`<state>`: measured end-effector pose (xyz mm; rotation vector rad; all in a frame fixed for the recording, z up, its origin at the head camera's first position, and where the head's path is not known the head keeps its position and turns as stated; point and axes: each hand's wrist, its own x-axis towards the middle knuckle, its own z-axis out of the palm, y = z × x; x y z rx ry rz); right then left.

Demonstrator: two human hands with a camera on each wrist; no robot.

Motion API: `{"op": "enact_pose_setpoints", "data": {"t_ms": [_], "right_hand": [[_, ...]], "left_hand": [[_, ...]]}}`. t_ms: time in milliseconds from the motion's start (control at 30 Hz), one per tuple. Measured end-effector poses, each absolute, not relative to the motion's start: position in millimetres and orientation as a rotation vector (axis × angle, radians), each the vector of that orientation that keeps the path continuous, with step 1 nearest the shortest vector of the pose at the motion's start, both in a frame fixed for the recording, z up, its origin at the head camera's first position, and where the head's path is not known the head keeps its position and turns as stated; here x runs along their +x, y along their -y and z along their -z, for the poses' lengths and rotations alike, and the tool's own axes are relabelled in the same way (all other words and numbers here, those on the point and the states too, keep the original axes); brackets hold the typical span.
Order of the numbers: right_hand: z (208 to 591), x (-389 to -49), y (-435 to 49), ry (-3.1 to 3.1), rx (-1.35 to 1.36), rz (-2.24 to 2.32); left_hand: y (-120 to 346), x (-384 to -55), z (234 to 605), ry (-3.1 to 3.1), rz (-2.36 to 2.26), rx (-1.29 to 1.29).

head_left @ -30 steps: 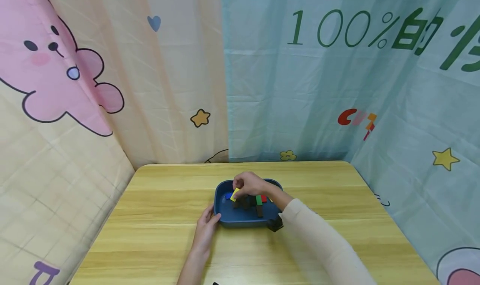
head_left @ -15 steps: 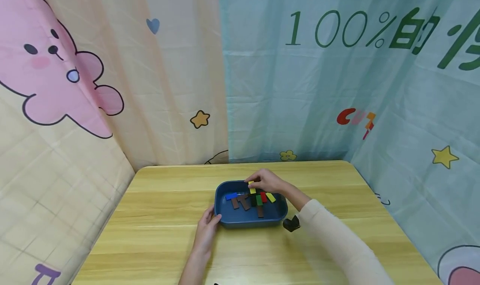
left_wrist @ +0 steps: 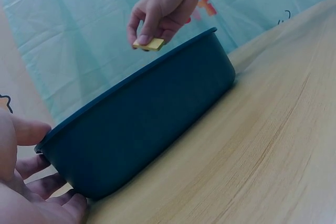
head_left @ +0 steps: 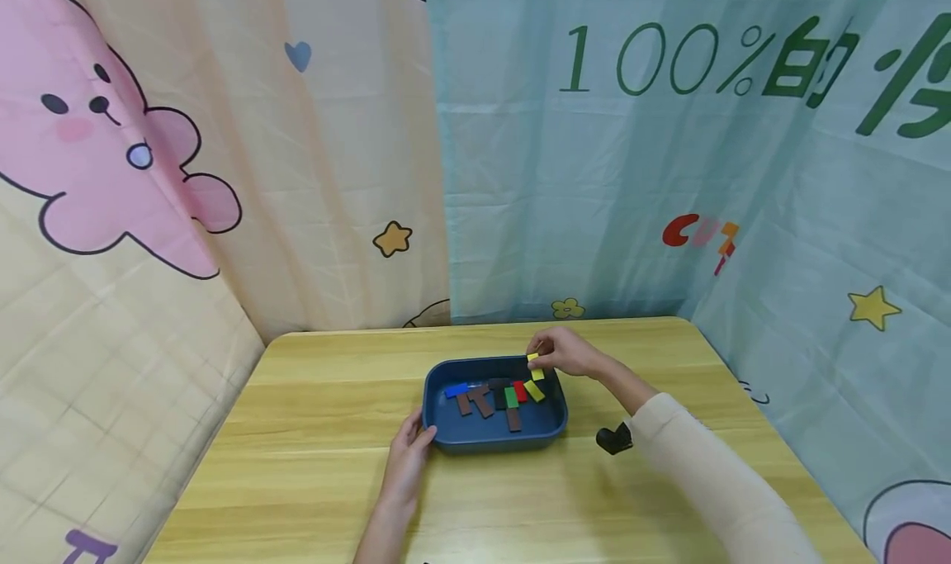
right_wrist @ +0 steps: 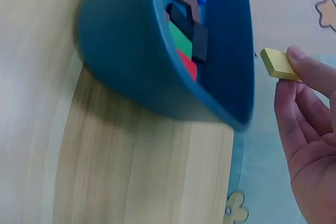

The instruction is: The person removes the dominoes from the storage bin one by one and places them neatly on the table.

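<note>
Right hand: my right hand (head_left: 568,354) pinches a small yellow block (head_left: 532,357) between the thumb and the fingertips, above the far right corner of the tray. In the right wrist view I see only some fingers (right_wrist: 310,72) and a part of the palm; the thumb is cut off there.

Yellow block: it is in the air, over the rim and touching nothing but my fingers. In the left wrist view it (left_wrist: 148,44) shows just above the tray's edge (its lower face I cannot see).

Left hand: my left hand (head_left: 407,457) rests against the near left corner of the blue tray (head_left: 475,437), with the fingers relaxed and nearly straight. Whether the thumb goes over the rim, I cannot tell. In the left wrist view only the fingertips (left_wrist: 31,131) are visible, at the picture's edge.

Tray: it stands on the wooden table (head_left: 297,432). Inside lie flat pieces: a blue piece (head_left: 456,390), brown pieces (head_left: 483,402), a green piece (head_left: 510,397), a red piece (head_left: 521,391) and a second yellow piece (head_left: 534,391). From the side view the wall hides all of them.

Black thing: a small black object (head_left: 613,439) is near my right sleeve (head_left: 713,490), half hidden; I cannot make out what it is.
</note>
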<state>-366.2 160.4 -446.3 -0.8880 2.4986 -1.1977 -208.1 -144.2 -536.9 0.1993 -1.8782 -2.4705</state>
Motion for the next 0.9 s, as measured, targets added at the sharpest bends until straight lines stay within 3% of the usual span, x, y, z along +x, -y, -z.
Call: {"op": "enact_pose_setpoints", "data": {"t_ms": [433,900], "right_hand": [[463,-366,-216,-2.498,-0.647,1.381],[524,-365,-250,-2.445,-0.385,1.530]], "left_hand": [[144,-209,540,1.896,2.470,0.215],[146,-210,540,1.941,2.429,0.220]]}}
